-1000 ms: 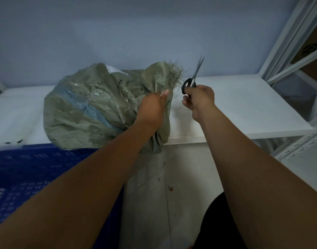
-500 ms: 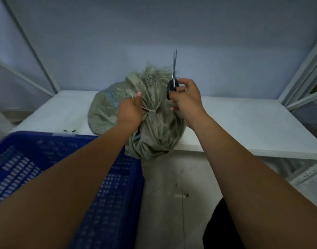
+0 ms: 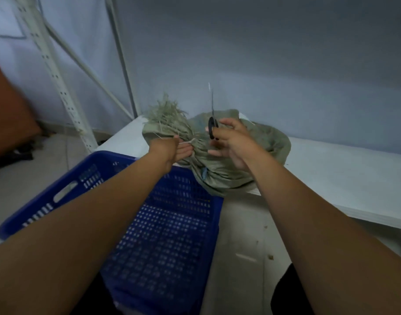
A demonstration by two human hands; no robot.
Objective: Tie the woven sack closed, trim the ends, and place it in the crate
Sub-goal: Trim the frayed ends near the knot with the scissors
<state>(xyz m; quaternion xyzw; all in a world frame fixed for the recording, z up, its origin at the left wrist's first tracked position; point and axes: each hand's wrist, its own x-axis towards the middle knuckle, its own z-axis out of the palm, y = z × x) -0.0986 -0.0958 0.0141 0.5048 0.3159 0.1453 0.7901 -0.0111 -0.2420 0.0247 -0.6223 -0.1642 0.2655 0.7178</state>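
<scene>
The grey-green woven sack [image 3: 231, 171] lies on the white shelf [image 3: 345, 178], with its gathered, frayed neck [image 3: 170, 120] hanging past the shelf's edge above the blue crate [image 3: 167, 235]. My left hand [image 3: 172, 150] grips the neck at the pale tie [image 3: 190, 142]. My right hand [image 3: 231, 142] is just right of the neck. It holds black-handled scissors [image 3: 212, 119] with the blades closed and pointing up.
The blue perforated crate stands on the floor below and left of the shelf's edge. A white perforated rack upright [image 3: 56, 76] and diagonal braces rise at the left. A brown object [image 3: 8, 114] sits at the far left. Small debris lies on the floor.
The sack's neck has swung left, over the crate's far corner. Both hands followed it, and my view has turned left. The scissors stay upright in my right hand.
</scene>
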